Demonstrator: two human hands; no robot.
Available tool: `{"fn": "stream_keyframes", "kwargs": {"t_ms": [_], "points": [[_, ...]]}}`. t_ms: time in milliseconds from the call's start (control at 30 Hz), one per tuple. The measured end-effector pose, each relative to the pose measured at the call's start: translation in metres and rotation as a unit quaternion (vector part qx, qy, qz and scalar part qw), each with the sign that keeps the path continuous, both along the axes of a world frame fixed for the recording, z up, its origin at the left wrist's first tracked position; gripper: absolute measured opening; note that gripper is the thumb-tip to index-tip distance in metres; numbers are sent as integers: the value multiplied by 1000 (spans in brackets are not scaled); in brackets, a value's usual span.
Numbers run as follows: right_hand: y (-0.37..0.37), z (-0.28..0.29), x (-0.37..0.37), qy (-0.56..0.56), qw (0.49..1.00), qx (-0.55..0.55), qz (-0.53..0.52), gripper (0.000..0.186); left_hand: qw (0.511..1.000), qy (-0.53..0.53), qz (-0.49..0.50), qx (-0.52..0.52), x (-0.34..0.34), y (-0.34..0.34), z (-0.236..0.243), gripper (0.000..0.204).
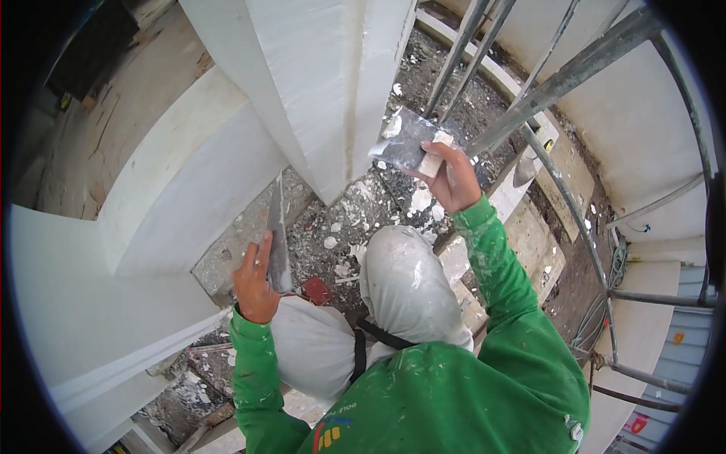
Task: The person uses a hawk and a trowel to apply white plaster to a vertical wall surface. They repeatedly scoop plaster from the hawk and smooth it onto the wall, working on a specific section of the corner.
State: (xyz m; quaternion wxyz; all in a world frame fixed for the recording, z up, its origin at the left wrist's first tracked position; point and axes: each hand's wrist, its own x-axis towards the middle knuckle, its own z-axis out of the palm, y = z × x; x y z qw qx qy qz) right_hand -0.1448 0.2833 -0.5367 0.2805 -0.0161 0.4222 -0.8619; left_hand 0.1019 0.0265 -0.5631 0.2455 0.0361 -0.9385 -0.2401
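My left hand (255,287) is closed on a long grey metal blade (279,246), held tilted on edge with its narrow end pointing away from me. Whether this blade has a handle is hidden by my fingers. Out to the right, my right hand (456,184) grips the pale block handle of a flat plastering trowel (404,142). White plaster smears its broad metal face, which is beside the corner of a white pillar (325,91). My green sleeves are spattered with white.
White plaster flakes (420,200) litter the dark ground. A red scrap (316,290) lies by my knee. Metal scaffold poles (560,83) slant across the right side. A curved white wall (189,163) bounds the left. Cables (594,321) hang at the far right.
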Motion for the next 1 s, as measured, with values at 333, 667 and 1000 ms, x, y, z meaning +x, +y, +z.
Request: {"fn": "stream_keyframes", "kwargs": {"t_ms": [333,667,1000], "points": [[-46,-79,-46,-23,999,-17,-45,24,996,17,47,76,23,17,-9,45],[-74,5,-79,-65,997,38,-9,20,980,40,70,182,24,16,-25,21],[-37,74,-52,174,982,-66,-15,28,989,58,69,114,21,11,-18,16]]}}
